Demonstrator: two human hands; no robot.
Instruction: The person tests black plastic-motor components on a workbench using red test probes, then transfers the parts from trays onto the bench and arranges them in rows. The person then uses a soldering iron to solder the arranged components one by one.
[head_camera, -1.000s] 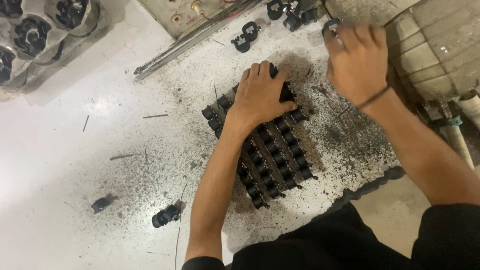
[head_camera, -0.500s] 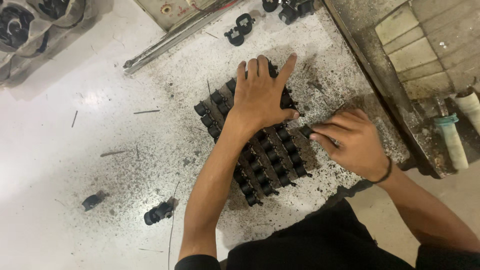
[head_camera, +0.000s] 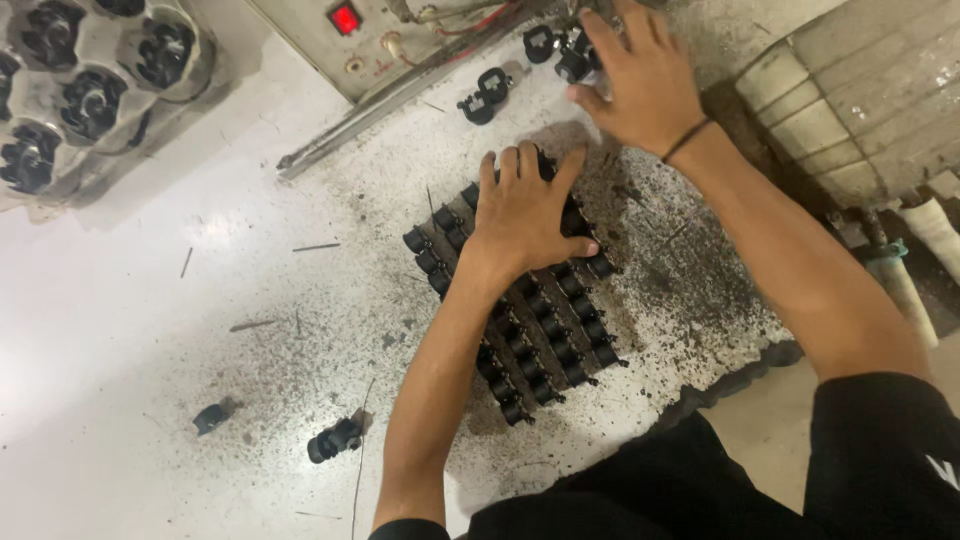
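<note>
A block of several rows of small black parts (head_camera: 545, 330) lies on the dirty white table (head_camera: 150, 330). My left hand (head_camera: 525, 215) presses flat on its far end, fingers spread. My right hand (head_camera: 640, 80) reaches to the table's far edge, fingers spread over a cluster of loose black parts (head_camera: 570, 55). Whether it grips one is hidden by the fingers.
A loose black part (head_camera: 483, 97) lies near a metal rail (head_camera: 400, 90). Two more black parts (head_camera: 335, 440) (head_camera: 210, 417) lie at the near left. A tray of black parts (head_camera: 70, 100) stands far left. A box with a red switch (head_camera: 345, 18) is behind.
My right hand has moved from the block's right side up to the loose parts at the far edge. My left hand stays pressed on the block.
</note>
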